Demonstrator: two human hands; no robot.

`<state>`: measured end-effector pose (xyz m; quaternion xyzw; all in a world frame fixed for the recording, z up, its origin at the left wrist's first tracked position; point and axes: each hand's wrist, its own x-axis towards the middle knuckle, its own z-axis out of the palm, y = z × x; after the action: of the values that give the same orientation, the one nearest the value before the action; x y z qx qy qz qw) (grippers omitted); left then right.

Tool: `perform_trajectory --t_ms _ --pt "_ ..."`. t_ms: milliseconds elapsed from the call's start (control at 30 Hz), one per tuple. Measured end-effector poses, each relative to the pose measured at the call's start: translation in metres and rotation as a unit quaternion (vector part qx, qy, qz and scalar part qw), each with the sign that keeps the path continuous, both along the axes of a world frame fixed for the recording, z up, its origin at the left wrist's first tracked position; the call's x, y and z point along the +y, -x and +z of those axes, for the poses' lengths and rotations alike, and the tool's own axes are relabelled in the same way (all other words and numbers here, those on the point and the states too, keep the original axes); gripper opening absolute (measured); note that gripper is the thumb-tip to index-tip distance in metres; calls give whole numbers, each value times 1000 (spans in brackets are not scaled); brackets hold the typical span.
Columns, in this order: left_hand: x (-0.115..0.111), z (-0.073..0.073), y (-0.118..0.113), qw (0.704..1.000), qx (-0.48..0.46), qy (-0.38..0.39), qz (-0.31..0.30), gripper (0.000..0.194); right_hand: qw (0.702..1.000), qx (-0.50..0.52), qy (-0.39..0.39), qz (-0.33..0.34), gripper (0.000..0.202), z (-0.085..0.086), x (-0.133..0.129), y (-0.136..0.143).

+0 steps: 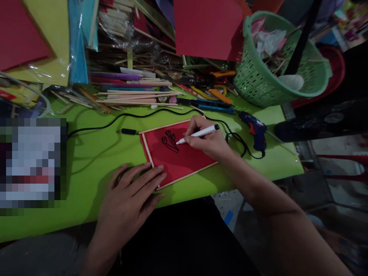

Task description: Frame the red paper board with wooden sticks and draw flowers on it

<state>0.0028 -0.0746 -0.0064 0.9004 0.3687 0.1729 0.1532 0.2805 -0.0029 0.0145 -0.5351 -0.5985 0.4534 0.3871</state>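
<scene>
A red card [184, 163] framed with thin wooden sticks lies at a slant on the green tabletop. Black line drawing [169, 141], like flowers on stems, shows on its upper left part. My right hand [207, 142] grips a white marker [201, 133], its tip at the lower end of the drawn lines. Spread flat, my left hand [135, 191] rests its fingertips on the card's lower left corner and stick edge. The black marker cap [128, 131] lies on the table just left of the card.
A glue gun [254, 132] with a looping black cord lies to the right. Behind are wooden sticks [138, 96], pens, scissors and cutters. A green basket [284, 86] stands at the back right, and a pixelated device [31, 165] at the left. The table's front edge runs near my lap.
</scene>
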Motion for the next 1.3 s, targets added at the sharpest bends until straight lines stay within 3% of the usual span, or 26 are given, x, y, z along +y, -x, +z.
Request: perform_trajectory --t_ms 167,500,733,1300 --pt "0 -1 0 1000 1 6 3 44 999 2 32 15 10 1 -1 -1" --pt "1 -1 0 1000 4 -6 -11 46 999 -3 17 50 12 -1 -3 -5" --pt "1 -1 1 1000 7 -1 -7 49 999 36 11 -28 14 -3 0 -2" --pt "0 -3 0 1000 1 -9 -6 47 999 5 -14 -30 16 -7 4 -2"
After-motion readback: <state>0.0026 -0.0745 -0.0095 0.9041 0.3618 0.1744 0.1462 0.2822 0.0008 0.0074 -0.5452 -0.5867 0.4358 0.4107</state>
